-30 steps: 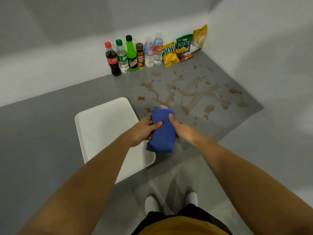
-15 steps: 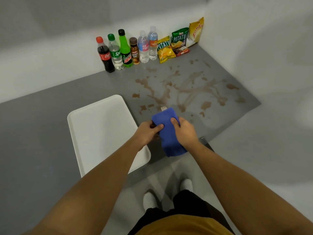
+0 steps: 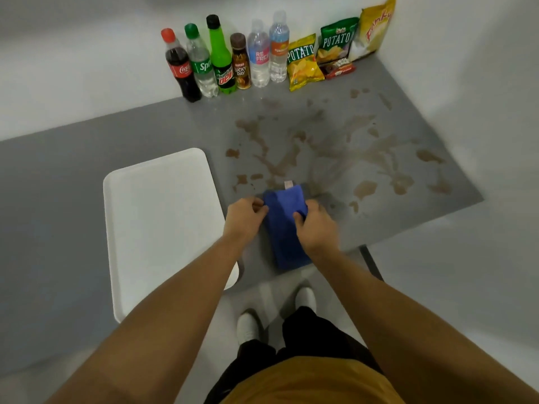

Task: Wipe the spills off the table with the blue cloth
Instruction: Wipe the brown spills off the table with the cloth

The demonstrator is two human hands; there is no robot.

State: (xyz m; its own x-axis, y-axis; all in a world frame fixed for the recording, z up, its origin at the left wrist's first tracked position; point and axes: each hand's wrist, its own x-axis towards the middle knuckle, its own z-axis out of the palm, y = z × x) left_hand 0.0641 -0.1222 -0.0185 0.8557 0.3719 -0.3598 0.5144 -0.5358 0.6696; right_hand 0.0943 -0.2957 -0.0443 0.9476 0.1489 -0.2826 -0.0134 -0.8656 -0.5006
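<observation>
Both hands are grasping the folded cloth [image 3: 284, 228] at the surface's [image 3: 87, 158] near edge: left hand [image 3: 243, 218] pinching its left side, right hand [image 3: 316, 228] gripping its right. Spills [image 3: 335, 150] are lying beyond, tray [image 3: 157, 217] left.

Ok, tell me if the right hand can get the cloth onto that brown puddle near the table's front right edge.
Probably yes. The right hand already grips the blue cloth, and only bare grey table lies between it and the puddle. The left hand also holds the cloth and may need to let go.
</observation>
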